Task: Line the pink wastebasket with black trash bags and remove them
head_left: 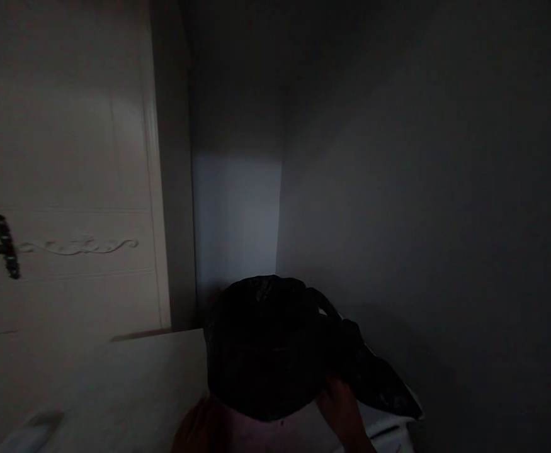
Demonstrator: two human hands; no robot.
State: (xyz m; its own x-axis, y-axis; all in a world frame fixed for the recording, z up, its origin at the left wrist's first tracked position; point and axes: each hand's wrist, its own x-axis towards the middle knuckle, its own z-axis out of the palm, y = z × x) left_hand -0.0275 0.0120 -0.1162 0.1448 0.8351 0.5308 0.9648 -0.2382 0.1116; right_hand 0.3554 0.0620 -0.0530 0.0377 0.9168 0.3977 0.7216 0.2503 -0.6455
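Note:
A black plastic bag [266, 352] is low in the middle of the view, rounded on the left as if spread over a container. Its loose end [383, 384] trails off to the right. Under its near edge shows a pinkish surface [275, 434], perhaps the container's side. My right hand [341, 409] is at the bag's lower right, its fingers closed on the plastic. By the lower left edge is my left hand [197, 428], dark and partly cut off; I cannot make out its fingers' grip.
The room is very dim. A pale surface [157, 371] carries the bag. Grey walls [421, 189] meet in a corner behind it. On the left stands a white door [77, 157] with a dark handle [7, 246]. A blurred pale object [32, 434] shows at the lower left.

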